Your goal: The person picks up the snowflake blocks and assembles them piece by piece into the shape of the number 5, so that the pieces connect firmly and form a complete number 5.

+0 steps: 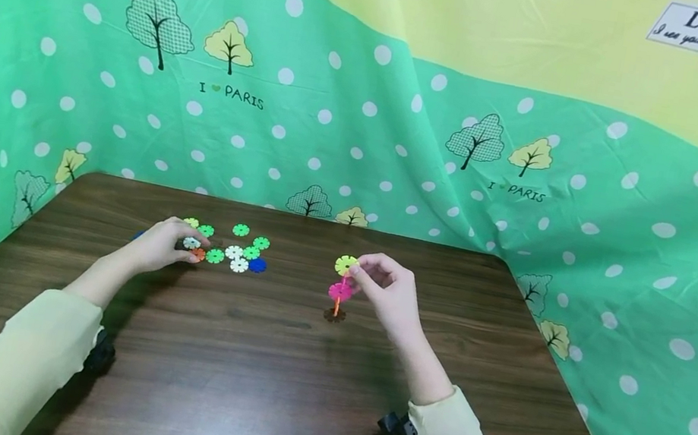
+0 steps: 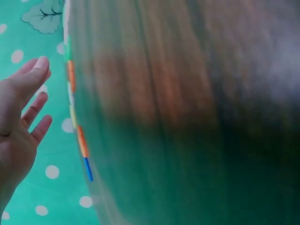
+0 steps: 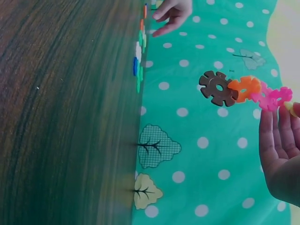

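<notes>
My right hand (image 1: 390, 294) pinches a yellow notched plastic disc (image 1: 345, 264) at the top of a chain of interlocked discs. Below it hang pink discs (image 3: 265, 97), then an orange disc (image 3: 244, 89) and a brown disc (image 3: 218, 88) at the bottom. The right wrist view shows this chain held up off the table. Over at the left, my left hand (image 1: 160, 245) hovers above loose discs with its fingers spread and nothing in them. An orange disc (image 1: 198, 254) and a white disc (image 1: 191, 243) lie just beneath its fingertips.
Loose notched discs lie scattered on the dark wooden table (image 1: 269, 366): several green discs, white discs (image 1: 239, 264) and a blue disc (image 1: 257, 265) among them. A green dotted curtain (image 1: 331, 161) hangs behind the table and along its sides.
</notes>
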`<state>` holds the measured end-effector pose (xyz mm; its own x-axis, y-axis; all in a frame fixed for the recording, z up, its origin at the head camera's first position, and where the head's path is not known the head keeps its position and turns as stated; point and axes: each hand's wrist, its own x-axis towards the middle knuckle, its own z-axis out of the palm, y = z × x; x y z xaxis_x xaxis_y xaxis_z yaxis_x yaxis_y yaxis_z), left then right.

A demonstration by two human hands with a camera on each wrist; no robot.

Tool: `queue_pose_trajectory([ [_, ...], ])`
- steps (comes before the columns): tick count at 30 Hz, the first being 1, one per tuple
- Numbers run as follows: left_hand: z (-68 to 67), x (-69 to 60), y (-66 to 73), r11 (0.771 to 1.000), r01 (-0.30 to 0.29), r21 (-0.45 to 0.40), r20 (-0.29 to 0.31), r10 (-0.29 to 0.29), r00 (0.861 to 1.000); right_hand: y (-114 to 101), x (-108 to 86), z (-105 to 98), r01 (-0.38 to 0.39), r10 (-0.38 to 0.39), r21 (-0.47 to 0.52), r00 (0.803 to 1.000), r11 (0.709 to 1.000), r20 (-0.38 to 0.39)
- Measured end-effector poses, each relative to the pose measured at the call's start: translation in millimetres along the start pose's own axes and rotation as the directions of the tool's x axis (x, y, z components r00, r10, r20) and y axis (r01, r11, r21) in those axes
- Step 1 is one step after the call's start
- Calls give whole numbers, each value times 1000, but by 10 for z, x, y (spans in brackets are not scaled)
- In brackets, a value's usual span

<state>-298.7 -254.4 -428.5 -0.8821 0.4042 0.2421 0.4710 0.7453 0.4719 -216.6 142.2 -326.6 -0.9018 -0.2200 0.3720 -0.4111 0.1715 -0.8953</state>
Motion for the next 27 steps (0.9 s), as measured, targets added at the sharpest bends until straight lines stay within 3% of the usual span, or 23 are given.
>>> queue_pose_trajectory([
  [10, 37, 24, -107, 999, 10, 49, 66, -13, 998, 38, 15, 15, -2, 2, 13, 1000, 1000, 14],
  [17, 60, 16, -93, 999, 26, -18, 77, -25, 997, 57, 13, 22, -11, 11, 7, 1000, 1000, 22],
  [24, 46, 45, -51, 992, 120, -40, 105, -115, 988, 61, 13, 18, -16, 15, 10, 1000, 1000, 18],
  [27, 26, 51, -36, 992, 127, -22, 105, -124, 987, 58, 17, 15, -20, 20, 14, 1000, 1000, 20],
])
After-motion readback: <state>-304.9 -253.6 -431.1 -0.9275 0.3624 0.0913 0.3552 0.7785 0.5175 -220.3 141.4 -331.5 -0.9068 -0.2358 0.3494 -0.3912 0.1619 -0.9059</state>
